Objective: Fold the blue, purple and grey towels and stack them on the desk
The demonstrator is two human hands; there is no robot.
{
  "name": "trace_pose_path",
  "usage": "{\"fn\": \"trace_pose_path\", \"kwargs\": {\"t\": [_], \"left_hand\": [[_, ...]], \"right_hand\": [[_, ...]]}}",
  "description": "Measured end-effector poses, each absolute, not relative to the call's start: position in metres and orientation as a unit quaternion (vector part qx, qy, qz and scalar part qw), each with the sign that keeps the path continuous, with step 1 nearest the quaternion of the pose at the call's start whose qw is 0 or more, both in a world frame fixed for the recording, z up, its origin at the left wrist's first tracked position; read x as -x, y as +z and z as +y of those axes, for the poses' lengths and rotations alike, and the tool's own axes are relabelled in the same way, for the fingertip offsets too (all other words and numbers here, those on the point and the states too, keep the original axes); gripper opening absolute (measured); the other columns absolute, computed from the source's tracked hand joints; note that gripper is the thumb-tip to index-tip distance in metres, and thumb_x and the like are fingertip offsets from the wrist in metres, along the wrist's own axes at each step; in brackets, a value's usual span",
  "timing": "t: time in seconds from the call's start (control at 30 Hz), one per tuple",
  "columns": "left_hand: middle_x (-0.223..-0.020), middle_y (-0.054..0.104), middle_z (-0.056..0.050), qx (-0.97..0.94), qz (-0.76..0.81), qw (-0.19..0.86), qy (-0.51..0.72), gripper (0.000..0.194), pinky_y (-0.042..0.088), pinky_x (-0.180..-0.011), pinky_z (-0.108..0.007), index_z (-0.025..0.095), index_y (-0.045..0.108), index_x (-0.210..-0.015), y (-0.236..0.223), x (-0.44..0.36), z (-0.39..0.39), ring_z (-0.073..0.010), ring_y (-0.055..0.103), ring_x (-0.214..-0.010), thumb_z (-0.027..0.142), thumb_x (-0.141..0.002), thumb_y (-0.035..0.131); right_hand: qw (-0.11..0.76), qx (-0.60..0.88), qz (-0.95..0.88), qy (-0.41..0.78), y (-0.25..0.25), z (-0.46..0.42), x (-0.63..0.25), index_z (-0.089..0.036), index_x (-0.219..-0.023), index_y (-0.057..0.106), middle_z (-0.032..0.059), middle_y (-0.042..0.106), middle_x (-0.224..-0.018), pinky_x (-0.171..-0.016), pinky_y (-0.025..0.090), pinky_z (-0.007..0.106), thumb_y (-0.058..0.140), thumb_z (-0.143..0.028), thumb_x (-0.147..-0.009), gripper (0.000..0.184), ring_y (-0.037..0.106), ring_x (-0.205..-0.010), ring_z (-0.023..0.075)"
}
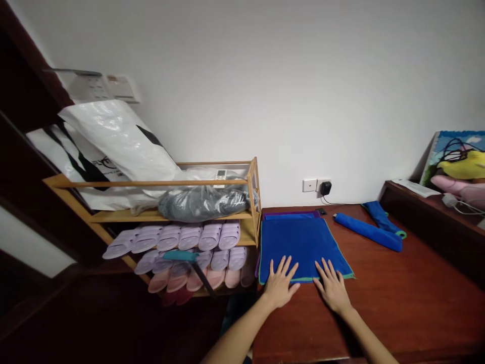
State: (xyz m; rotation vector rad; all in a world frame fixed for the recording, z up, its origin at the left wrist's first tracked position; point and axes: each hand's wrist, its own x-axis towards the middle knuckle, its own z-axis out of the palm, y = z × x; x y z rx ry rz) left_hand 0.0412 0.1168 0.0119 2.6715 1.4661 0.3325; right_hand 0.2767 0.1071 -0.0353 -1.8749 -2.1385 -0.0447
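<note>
Blue cloth [303, 242]: lies flat on the desk [409, 298], just right of the shoe rack [248, 233], with green edging along its right side and near edge.
Left hand [279, 288]: your grip is wide open, palm down, fingers spread over the cloth's near edge at the end towards the shoe rack; it has hold of nothing.
Right hand [334, 290]: your grip is open here too, fingers spread and resting on the near edge, farther from the shoe rack; nothing is grasped.
Purple cloth [317, 214]: shows past the blue cloth's far edge and at its side facing the shoe rack.
Rolled blue cloth [367, 232]: lies on the desk, well right of the shoe rack.
Green-edged blue piece [379, 215]: sits just behind the roll, its near end beside it.
Black plug [326, 188]: in a wall socket, right of the shoe rack.
Lilac slippers [190, 236]: in rows on the shoe rack.
</note>
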Motion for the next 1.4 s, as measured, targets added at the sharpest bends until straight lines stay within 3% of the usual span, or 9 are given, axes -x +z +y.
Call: {"fn": "trace_pose_path", "kwargs": {"t": [0.1,0.23,0.37,0.73,0.87,0.97,1.2,1.4], "left_hand": [[-0.155,0.017,-0.006,-0.864,0.492,0.047,0.099,0.064,0.011,-0.108,-0.064,0.034,0.016,-0.147,0.017,-0.047,0.129,-0.0300,0.012,-0.141,0.061,-0.090,0.031],[-0.156,0.008,-0.006,-0.853,0.508,0.039,0.113,0.069,0.008,-0.105,-0.069,0.035,0.009,-0.147,0.009,-0.048,0.119,-0.0330,0.007,-0.142,0.065,-0.089,0.029],[-0.157,0.004,-0.005,-0.841,0.529,0.062,0.096,0.069,0.006,-0.104,-0.072,0.036,0.006,-0.147,-0.003,-0.040,0.111,-0.0344,0.004,-0.142,0.065,-0.089,0.027],[-0.156,0.008,-0.002,-0.831,0.545,0.056,0.092,0.063,0.004,-0.107,-0.067,0.036,0.012,-0.147,-0.003,-0.041,0.140,-0.0313,0.005,-0.142,0.063,-0.091,0.026],[-0.156,0.010,-0.001,-0.826,0.552,0.034,0.107,0.059,0.004,-0.108,-0.066,0.038,0.012,-0.146,-0.005,-0.041,0.140,-0.0279,0.006,-0.142,0.059,-0.093,0.025],[-0.156,0.010,-0.001,-0.826,0.553,0.028,0.106,0.058,0.005,-0.108,-0.066,0.038,0.012,-0.146,-0.004,-0.041,0.140,-0.0275,0.007,-0.143,0.055,-0.094,0.027],[-0.156,0.010,-0.001,-0.826,0.553,0.030,0.106,0.056,0.008,-0.108,-0.067,0.038,0.008,-0.146,0.001,-0.041,0.140,-0.0280,0.007,-0.142,0.048,-0.095,0.030],[-0.156,0.011,0.000,-0.825,0.554,0.033,0.105,0.057,0.009,-0.108,-0.066,0.039,0.009,-0.146,0.002,-0.040,0.141,-0.0296,0.011,-0.142,0.047,-0.095,0.032]], "right_hand": [[0.131,0.649,-0.750,0.015,-0.026,0.124,-0.273,-0.029,-0.144,0.026,0.0036,0.023,-0.153,-0.108,0.026,0.051,0.023,-0.056,-0.092,0.059,0.015,-0.141,0.0239],[0.141,0.655,-0.742,-0.016,-0.028,0.115,-0.261,-0.027,-0.143,0.030,0.0057,0.023,-0.153,-0.109,0.022,0.053,0.024,-0.060,-0.090,0.063,0.015,-0.141,0.0264],[0.149,0.680,-0.717,-0.036,-0.039,0.103,-0.255,-0.030,-0.142,0.032,0.0072,0.025,-0.152,-0.105,0.025,0.057,0.026,-0.060,-0.090,0.061,0.015,-0.140,0.0308],[0.164,0.648,-0.743,0.038,-0.034,0.135,-0.274,-0.033,-0.142,0.031,0.0027,0.024,-0.152,-0.107,0.024,0.054,0.025,-0.057,-0.091,0.057,0.015,-0.141,0.0256],[0.220,0.613,-0.753,0.097,-0.039,0.148,-0.318,-0.033,-0.139,0.037,0.0038,0.034,-0.148,-0.107,0.025,0.049,0.026,-0.053,-0.092,0.053,0.028,-0.137,0.0206],[0.267,0.685,-0.674,0.072,-0.043,0.164,-0.370,-0.029,-0.133,0.045,0.0060,0.036,-0.147,-0.105,0.025,0.053,0.025,-0.057,-0.089,0.055,0.032,-0.134,0.0223],[0.229,0.825,-0.516,-0.016,-0.053,0.198,-0.495,-0.021,-0.139,0.036,0.0095,0.022,-0.153,-0.103,0.021,0.063,0.014,-0.064,-0.084,0.073,0.019,-0.139,0.0263],[0.248,0.861,-0.444,0.001,-0.049,0.225,-0.543,-0.020,-0.146,0.019,0.0110,0.026,-0.151,-0.099,0.019,0.069,0.010,-0.056,-0.086,0.071,0.016,-0.140,0.0275]]}}
